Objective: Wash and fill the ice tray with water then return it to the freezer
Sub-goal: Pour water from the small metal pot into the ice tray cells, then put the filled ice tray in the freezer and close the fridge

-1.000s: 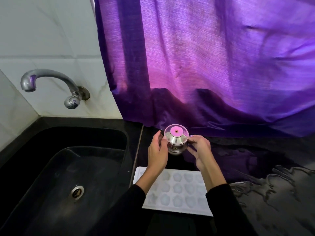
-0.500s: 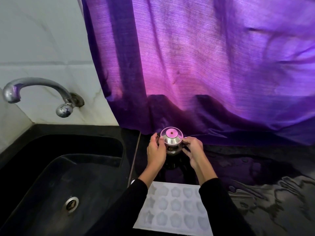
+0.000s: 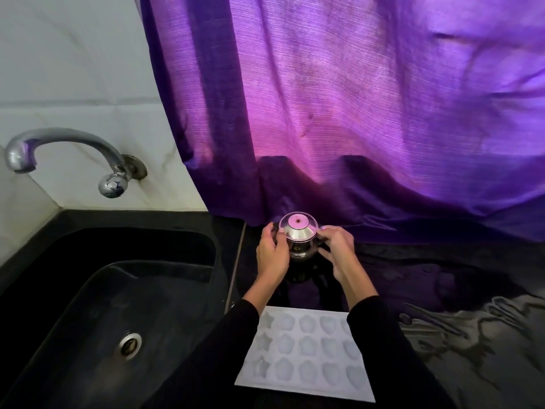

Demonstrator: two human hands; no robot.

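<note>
Hands, left hand [image 3: 271, 255] and right hand [image 3: 339, 249], curl fingers around a glass jug [image 3: 298, 242] at frame centre; below, the ice tray [image 3: 306, 358] looks soft, floppy, best lifted by both long edges.

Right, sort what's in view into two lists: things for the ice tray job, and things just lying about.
For the job:
ice tray, flat on the counter
tap
sink
glass jug, held between the left hand and right hand; probably for the water

Just there:
purple curtain
wet counter
</note>
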